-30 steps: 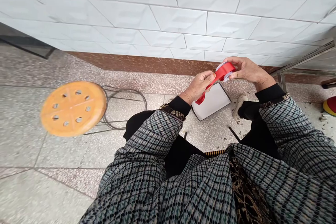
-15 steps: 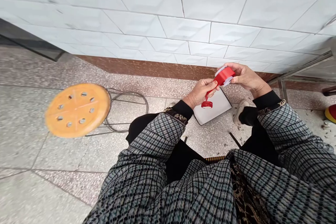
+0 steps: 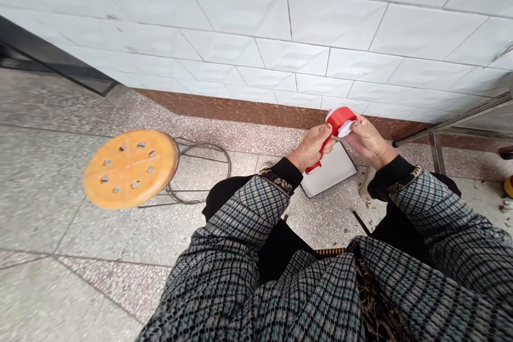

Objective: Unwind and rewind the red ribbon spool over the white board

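Observation:
A spool of red ribbon (image 3: 340,119) with white flanges is up in front of me, near the wall. My right hand (image 3: 369,141) grips it from the right, its thumb against the white flange. On the left, my left hand (image 3: 312,145) is closed, pinching the red ribbon strip beside the spool. The ribbon's loose end (image 3: 313,168) hangs below my left fingers in a curl. Part of the strip inside that hand is hidden.
A white flat panel with dark edges (image 3: 331,171) lies on the floor beneath my hands. To the left is an orange round stool (image 3: 132,168) with black wire legs (image 3: 200,157). A white tiled wall (image 3: 236,16) stands ahead, with a metal frame (image 3: 436,152) on the right.
The spool has turned a little and moved slightly down in my right hand, whose fingers have shifted. The curled ribbon end has swung left and tilted. The view has shifted slightly.

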Available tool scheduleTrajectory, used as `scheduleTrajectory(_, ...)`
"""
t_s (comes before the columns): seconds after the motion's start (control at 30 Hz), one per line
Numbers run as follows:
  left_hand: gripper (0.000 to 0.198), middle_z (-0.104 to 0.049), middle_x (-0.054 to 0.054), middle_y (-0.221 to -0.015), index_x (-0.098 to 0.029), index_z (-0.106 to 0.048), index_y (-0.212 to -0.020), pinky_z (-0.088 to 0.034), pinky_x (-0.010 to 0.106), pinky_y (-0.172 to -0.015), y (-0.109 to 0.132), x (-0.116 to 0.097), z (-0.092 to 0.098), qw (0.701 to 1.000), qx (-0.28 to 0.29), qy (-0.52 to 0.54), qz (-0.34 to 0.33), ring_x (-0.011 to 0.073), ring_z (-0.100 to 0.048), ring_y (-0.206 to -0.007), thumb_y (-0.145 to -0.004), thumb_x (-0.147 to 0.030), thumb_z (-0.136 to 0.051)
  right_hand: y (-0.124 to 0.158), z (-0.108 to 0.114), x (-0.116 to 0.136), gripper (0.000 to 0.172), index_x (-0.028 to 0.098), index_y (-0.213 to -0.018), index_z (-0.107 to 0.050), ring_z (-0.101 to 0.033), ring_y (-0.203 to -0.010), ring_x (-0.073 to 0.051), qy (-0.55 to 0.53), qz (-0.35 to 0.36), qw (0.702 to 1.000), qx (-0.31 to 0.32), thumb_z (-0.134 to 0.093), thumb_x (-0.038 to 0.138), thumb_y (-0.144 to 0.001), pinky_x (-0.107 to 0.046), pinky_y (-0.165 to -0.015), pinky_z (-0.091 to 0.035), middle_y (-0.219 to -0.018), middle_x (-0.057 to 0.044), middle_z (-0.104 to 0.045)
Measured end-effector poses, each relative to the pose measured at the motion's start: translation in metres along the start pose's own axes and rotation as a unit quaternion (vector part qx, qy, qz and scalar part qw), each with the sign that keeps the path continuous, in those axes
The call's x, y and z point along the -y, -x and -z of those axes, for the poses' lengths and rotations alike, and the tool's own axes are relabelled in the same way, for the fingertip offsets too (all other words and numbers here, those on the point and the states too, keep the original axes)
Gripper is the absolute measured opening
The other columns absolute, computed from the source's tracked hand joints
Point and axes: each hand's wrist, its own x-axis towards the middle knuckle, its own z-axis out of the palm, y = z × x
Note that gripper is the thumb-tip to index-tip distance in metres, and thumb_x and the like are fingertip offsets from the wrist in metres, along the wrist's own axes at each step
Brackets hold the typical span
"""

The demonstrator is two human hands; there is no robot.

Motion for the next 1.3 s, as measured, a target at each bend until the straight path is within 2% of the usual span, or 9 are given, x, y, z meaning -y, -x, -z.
scheduleTrajectory(0.13,0.06,-0.038,-0.012,-0.057,-0.018,-0.055,-0.079,-0.018,0.019,-0.043,-0.001,0.0,-0.004,0.996,-0.009,0.089,0.003,0.0011,-0.021,-0.043,-0.082,-0.068,-0.086,-0.001,-0.016,-0.012,0.084,0.028,-0.122,-0.074,-0.071,-0.12,-0.031,-0.022,0.03,0.999,-0.015,-0.092,0.083,-0.062,-0.047,-0.107,-0.059,-0.121,-0.009,-0.079)
scheduleTrajectory(0.23,0.056,-0.042,-0.011,-0.058,-0.018,-0.057,-0.082,-0.018,0.019,-0.042,0.0,-0.002,-0.004,0.993,-0.022,0.116,0.01,0.0015,-0.021,-0.043,-0.087,-0.066,-0.084,-0.005,-0.012,-0.01,0.082,0.026,-0.119,-0.075,-0.07,-0.123,-0.032,-0.002,0.02,1.0,-0.001,-0.092,0.084,-0.062,-0.047,-0.11,-0.058,-0.121,-0.009,-0.08)
scheduleTrajectory(0.37,0.054,-0.048,-0.009,-0.062,-0.017,-0.06,-0.086,-0.018,0.019,-0.042,0.004,-0.007,0.0,0.996,-0.014,0.087,0.009,0.0007,-0.024,-0.043,-0.084,-0.064,-0.087,-0.011,0.008,0.011,0.073,0.027,-0.125,-0.076,-0.07,-0.123,-0.03,0.134,0.006,0.989,0.058,-0.096,0.07,-0.069,-0.049,-0.115,-0.053,-0.125,-0.008,-0.079)
scheduleTrajectory(0.5,0.06,-0.042,-0.012,-0.058,-0.018,-0.061,-0.094,-0.016,0.019,-0.042,0.005,-0.008,0.007,1.0,0.002,0.018,0.012,0.0012,-0.024,-0.043,-0.076,-0.065,-0.093,-0.013,0.026,0.033,0.064,0.033,-0.126,-0.08,-0.064,-0.133,-0.035,0.276,0.052,0.955,0.101,-0.102,0.052,-0.068,-0.057,-0.122,-0.046,-0.133,-0.007,-0.076)
scheduleTrajectory(0.63,0.066,-0.044,-0.012,-0.057,-0.018,-0.059,-0.094,-0.018,0.021,-0.043,0.005,-0.009,0.01,0.999,-0.005,-0.04,0.017,0.0017,-0.028,-0.043,-0.07,-0.068,-0.096,-0.013,0.031,0.04,0.056,0.033,-0.117,-0.085,-0.066,-0.12,-0.037,0.366,0.067,0.923,0.098,-0.104,0.041,-0.065,-0.062,-0.11,-0.053,-0.12,-0.009,-0.077)
scheduleTrajectory(0.73,0.065,-0.051,-0.008,-0.061,-0.016,-0.064,-0.096,-0.02,0.022,-0.045,0.006,-0.014,0.011,0.997,-0.014,-0.08,0.011,0.0026,-0.033,-0.045,-0.069,-0.067,-0.096,-0.013,0.034,0.039,0.056,0.031,-0.12,-0.083,-0.068,-0.118,-0.034,0.32,0.055,0.941,0.096,-0.102,0.038,-0.069,-0.058,-0.109,-0.054,-0.126,-0.008,-0.077)
scheduleTrajectory(0.83,0.059,-0.055,-0.006,-0.065,-0.016,-0.066,-0.091,-0.02,0.021,-0.048,0.007,-0.02,0.013,0.991,-0.038,-0.127,-0.006,0.0034,-0.035,-0.048,-0.072,-0.065,-0.094,-0.012,0.04,0.038,0.06,0.029,-0.119,-0.081,-0.07,-0.113,-0.029,0.252,0.032,0.965,0.061,-0.104,0.038,-0.064,-0.055,-0.111,-0.054,-0.129,-0.007,-0.077)
scheduleTrajectory(1.0,0.057,-0.047,-0.006,-0.06,-0.017,-0.06,-0.072,-0.024,0.021,-0.052,0.011,-0.03,0.017,0.979,-0.009,-0.195,-0.056,0.0055,-0.037,-0.053,-0.079,-0.067,-0.086,-0.008,0.049,0.043,0.065,0.027,-0.12,-0.079,-0.072,-0.109,-0.025,0.174,-0.016,0.984,0.039,-0.105,0.035,-0.062,-0.047,-0.103,-0.058,-0.123,-0.005,-0.079)
scheduleTrajectory(1.3,0.06,-0.036,-0.01,-0.053,-0.019,-0.055,-0.074,-0.021,0.019,-0.046,0.011,-0.036,0.011,0.994,0.05,-0.088,-0.042,0.003,-0.025,-0.045,-0.08,-0.068,-0.087,-0.006,0.037,0.039,0.074,0.026,-0.124,-0.079,-0.073,-0.1,-0.02,0.064,-0.039,0.997,0.036,-0.108,0.038,-0.057,-0.033,-0.093,-0.057,-0.117,-0.003,-0.082)
